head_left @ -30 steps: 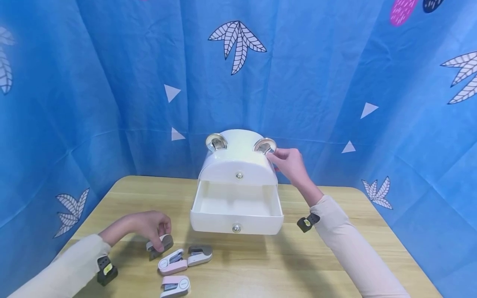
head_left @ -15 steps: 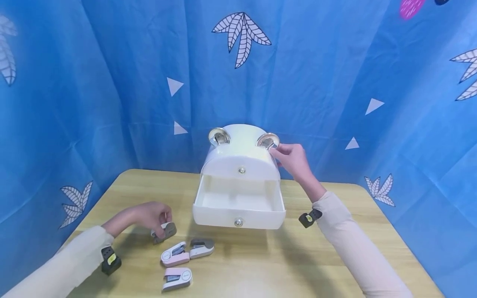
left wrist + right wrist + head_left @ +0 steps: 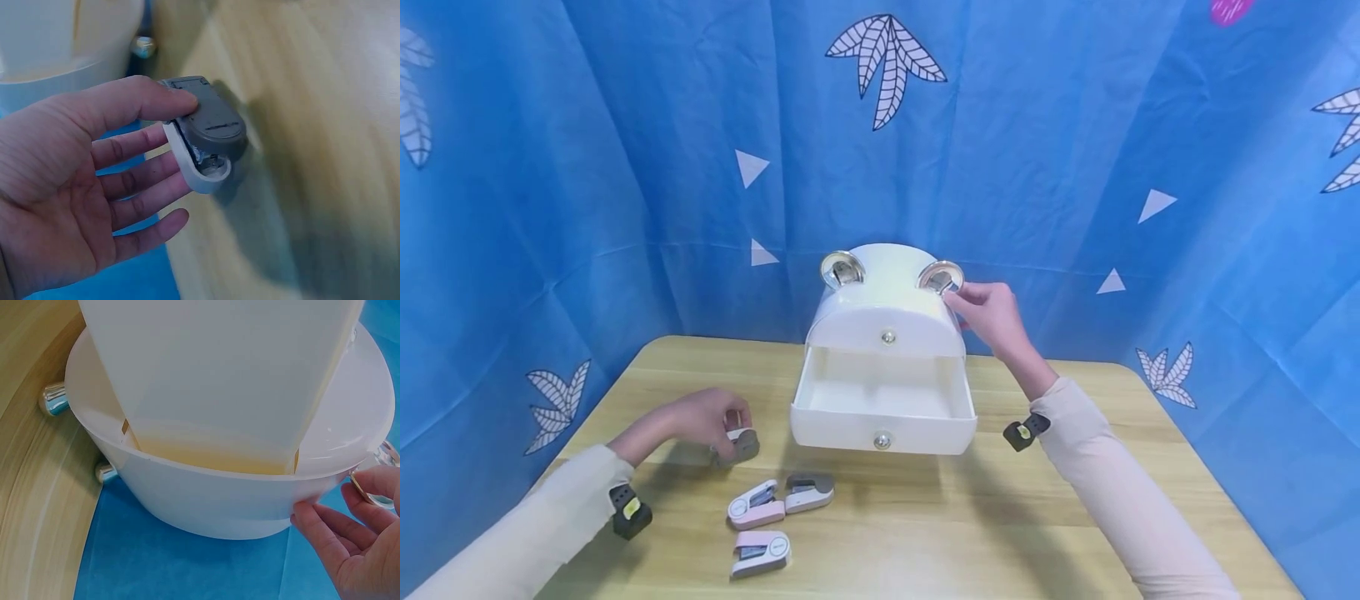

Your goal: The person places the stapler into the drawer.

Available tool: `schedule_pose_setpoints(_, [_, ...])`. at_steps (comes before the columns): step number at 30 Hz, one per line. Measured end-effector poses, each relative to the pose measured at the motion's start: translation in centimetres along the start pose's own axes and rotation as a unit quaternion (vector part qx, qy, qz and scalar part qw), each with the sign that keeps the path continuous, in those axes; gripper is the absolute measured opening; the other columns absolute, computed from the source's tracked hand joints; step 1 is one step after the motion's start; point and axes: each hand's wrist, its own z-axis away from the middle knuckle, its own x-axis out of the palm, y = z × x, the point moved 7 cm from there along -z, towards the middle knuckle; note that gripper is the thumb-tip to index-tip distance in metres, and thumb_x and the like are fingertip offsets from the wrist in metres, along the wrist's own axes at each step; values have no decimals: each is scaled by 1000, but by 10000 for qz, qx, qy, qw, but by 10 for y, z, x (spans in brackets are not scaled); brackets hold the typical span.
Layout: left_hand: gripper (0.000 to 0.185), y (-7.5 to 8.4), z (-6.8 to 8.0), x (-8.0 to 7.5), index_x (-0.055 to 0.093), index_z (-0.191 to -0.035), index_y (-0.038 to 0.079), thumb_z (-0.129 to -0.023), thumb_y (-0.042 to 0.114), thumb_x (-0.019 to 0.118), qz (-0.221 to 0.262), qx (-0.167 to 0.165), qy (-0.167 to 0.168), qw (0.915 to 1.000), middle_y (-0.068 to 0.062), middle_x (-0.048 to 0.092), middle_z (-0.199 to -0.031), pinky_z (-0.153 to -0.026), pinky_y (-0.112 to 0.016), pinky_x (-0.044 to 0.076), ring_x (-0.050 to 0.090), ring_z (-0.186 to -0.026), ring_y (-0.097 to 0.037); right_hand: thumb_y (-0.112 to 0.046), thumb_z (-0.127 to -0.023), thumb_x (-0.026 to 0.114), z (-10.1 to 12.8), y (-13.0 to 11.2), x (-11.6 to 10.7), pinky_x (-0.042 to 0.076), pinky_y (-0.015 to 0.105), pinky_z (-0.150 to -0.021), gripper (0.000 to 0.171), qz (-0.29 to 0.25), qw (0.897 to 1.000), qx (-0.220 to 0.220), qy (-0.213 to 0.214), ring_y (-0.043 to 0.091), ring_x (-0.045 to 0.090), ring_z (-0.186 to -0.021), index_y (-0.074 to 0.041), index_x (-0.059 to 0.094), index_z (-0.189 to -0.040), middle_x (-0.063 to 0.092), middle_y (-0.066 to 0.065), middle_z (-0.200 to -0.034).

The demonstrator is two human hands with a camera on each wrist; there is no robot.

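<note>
A grey and white mini stapler (image 3: 746, 446) is pinched between the thumb and fingers of my left hand (image 3: 703, 415), over the left part of the table. In the left wrist view the thumb lies on the grey face of the stapler (image 3: 215, 119). A white storage box (image 3: 887, 292) with shiny round ears stands at the back centre, its lower drawer (image 3: 835, 428) pulled out with a bare inside. My right hand (image 3: 992, 318) holds the box's right ear, and in the right wrist view fingertips touch the box's side beside the ear (image 3: 382, 500).
Near the left front of the wooden table (image 3: 1000, 533) lie a pink and white stapler (image 3: 757, 508), a grey and white stapler (image 3: 809, 493) and another pink and white one (image 3: 762, 555). A blue patterned curtain (image 3: 1037, 167) surrounds the table's back and sides.
My left hand has carried the grey and white stapler away from the other staplers, toward the back. My right hand keeps its place at the ear. The head view has tilted down slightly.
</note>
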Motion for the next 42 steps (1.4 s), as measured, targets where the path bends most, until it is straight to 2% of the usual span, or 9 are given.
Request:
schedule_pose_setpoints(3, [37, 9, 0, -16, 70, -96, 11, -62, 5, 82, 3, 190, 188, 9996, -3, 65, -89, -67, -30, 49, 56, -80, -16, -24, -97, 68, 0, 0, 0, 63, 41, -80, 28, 20, 10000, -16, 7, 25, 67, -106, -1, 77, -109, 74, 20, -112])
schedule_pose_setpoints(7, [34, 31, 4, -44, 72, -99, 11, -67, 7, 83, 62, 435, 321, 9985, -3, 68, -92, -71, -31, 52, 60, -85, -17, -24, -97, 68, 0, 0, -1, 63, 41, -80, 29, 19, 10000, -25, 4, 23, 67, -104, 0, 77, -110, 74, 20, -111])
schedule_pose_setpoints(14, [35, 82, 17, -93, 74, -109, 11, -75, 11, 83, -204, 765, 831, 9934, -2, 74, -95, -71, -31, 56, 65, -88, -18, -24, -97, 68, 0, -1, 0, 63, 45, -83, 28, -31, 10000, -36, -13, 23, 66, -103, 0, 77, -110, 74, 20, -110])
schedule_pose_setpoints(18, [33, 112, 18, -105, 74, -110, 12, -77, 13, 82, -429, 989, 1056, 9885, 0, 74, -93, -70, -31, 54, 64, -86, -17, -23, -97, 68, 1, -1, -1, 62, 45, -83, 29, -10, 10000, -6, 11, 24, 67, -105, 0, 76, -112, 74, 21, -111])
schedule_pose_setpoints(23, [33, 142, 11, -102, 75, -112, 14, -80, 15, 81, -634, 1211, 1180, 9836, 1, 74, -95, -71, -30, 54, 63, -86, -17, -24, -97, 68, 1, -2, -1, 63, 42, -81, 28, 19, 10000, 8, 11, 24, 67, -106, -1, 76, -112, 74, 21, -112])
schedule_pose_setpoints(28, [36, 163, -2, -92, 75, -115, 12, -80, 13, 84, -778, 1370, 1227, 9799, -1, 74, -100, -74, -30, 55, 63, -87, -18, -24, -98, 68, 1, -3, 0, 63, 40, -80, 28, 43, 10000, 18, -7, 24, 67, -104, -1, 77, -111, 75, 20, -111])
schedule_pose_setpoints(37, [33, 188, -27, -73, 76, -114, 10, -82, 10, 84, -1314, 1882, 1031, 9678, -3, 75, -99, -77, -33, 55, 63, -85, -17, -24, -97, 68, 0, -1, 0, 64, 37, -78, 30, 56, 10000, 4, 0, 25, 68, -106, -1, 76, -114, 75, 20, -113])
schedule_pose_setpoints(42, [25, 195, -39, -63, 78, -106, 8, -81, 6, 83, -1605, 2038, 845, 9621, 0, 72, -85, -72, -29, 50, 58, -78, -15, -25, -97, 68, 0, -2, 0, 64, 36, -77, 29, 41, 10000, -60, -16, 24, 68, -104, -1, 77, -111, 75, 20, -111])
